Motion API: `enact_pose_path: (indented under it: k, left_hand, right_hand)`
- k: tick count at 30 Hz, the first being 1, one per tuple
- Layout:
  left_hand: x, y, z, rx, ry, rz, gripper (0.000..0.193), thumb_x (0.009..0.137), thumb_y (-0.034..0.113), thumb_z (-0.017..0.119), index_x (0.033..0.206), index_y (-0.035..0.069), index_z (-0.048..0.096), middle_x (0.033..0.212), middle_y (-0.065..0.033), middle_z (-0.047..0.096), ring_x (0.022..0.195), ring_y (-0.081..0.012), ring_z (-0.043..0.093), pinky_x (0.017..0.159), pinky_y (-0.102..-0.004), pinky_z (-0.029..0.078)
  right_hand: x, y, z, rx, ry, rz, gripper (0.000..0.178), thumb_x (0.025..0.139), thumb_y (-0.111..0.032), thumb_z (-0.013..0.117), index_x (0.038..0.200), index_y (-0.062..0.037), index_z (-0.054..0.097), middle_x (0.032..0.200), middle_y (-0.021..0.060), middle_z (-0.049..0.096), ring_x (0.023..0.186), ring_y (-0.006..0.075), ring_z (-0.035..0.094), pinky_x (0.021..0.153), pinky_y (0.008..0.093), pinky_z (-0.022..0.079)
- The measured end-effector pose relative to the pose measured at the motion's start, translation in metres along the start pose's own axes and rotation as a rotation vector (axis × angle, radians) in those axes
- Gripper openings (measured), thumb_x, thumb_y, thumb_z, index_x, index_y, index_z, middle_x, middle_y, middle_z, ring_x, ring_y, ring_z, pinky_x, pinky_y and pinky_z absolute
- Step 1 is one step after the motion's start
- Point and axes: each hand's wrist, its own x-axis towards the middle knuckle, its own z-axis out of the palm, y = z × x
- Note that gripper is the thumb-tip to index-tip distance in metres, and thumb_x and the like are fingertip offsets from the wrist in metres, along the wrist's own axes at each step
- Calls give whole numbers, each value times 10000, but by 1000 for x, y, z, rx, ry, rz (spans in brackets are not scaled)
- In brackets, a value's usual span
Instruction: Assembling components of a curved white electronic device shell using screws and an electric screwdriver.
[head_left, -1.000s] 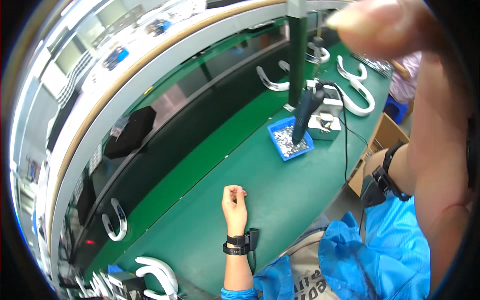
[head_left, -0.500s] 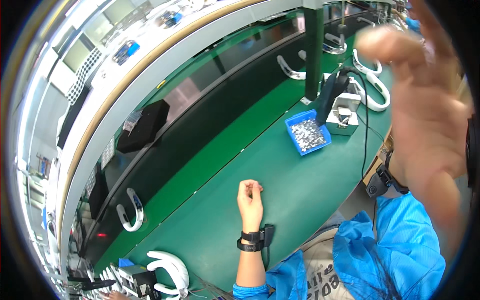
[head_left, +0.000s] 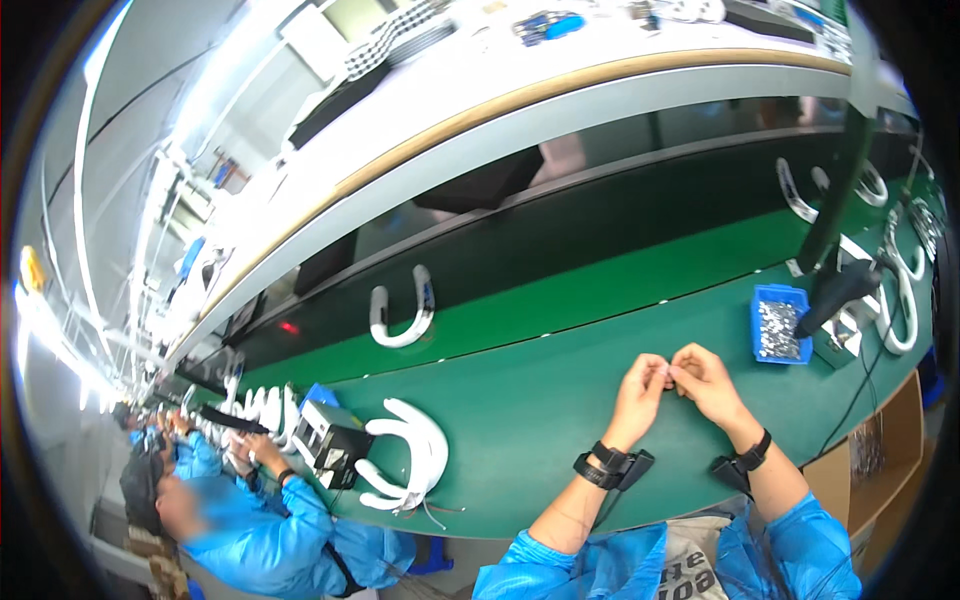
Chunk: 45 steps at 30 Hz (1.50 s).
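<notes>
Above the green tabletop point(head_left: 540, 400), my left hand point(head_left: 638, 400) and my right hand point(head_left: 708, 388) meet at the fingertips. Both have their fingers pinched together; whatever they hold between them is too small to make out. To the right of my hands stands a blue bin point(head_left: 783, 292) filled with small shiny metal pieces point(head_left: 778, 330). Over the bin's right side leans a black handheld tool point(head_left: 845, 295), with a small metal fixture point(head_left: 838, 346) beneath it.
Stacked white U-shaped parts point(head_left: 432, 455) with thin wires lie to the left, beside a black box-shaped device point(head_left: 335, 440). Another U-shaped part point(head_left: 402, 335) sits on the far strip. A co-worker in blue point(head_left: 260, 530) works at far left. A dark post point(head_left: 842, 190) rises at right.
My right hand has come down from close before the camera to meet my left hand. The view has swung left, bringing the co-worker and more white parts into sight.
</notes>
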Motion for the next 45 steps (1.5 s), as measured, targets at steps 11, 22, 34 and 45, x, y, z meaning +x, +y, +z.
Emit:
enact_pose_path:
  k: [11,22,34,45]
  left_hand:
    - [16,26,-31,-26,297,134,324,1094,201,652,1360,31,579,1166,-87,674,1071,-184,678,975,-355,556]
    - [2,76,-408,-843,1098,-8,748,987,238,632,1535,-79,233,1484,-310,484,1334,-438,584,1136,-552,534]
    - [92,71,-429,-647,1196,-269,673,804,381,753,1317,39,482,1173,-101,527,1099,-259,561,990,-416,476]
    - [164,59,-351,-720,962,202,325,1009,62,579,1333,59,603,1342,-129,640,1239,-308,611,1088,-457,506]
  right_hand:
    - [2,0,-10,100,52,72,63,1040,-85,683,1016,-38,649,894,10,680,736,64,606,595,216,462]
    - [-1,8,-1,-38,-1,64,65,1010,-73,702,1007,-31,652,875,-16,652,730,36,569,626,225,472]
    - [0,4,-6,-103,34,55,111,1020,-103,718,1008,-16,649,866,-4,646,725,49,580,641,242,506]
    - [-2,8,-9,-101,21,43,139,1028,-140,713,1021,-18,648,878,15,653,683,71,595,553,256,524]
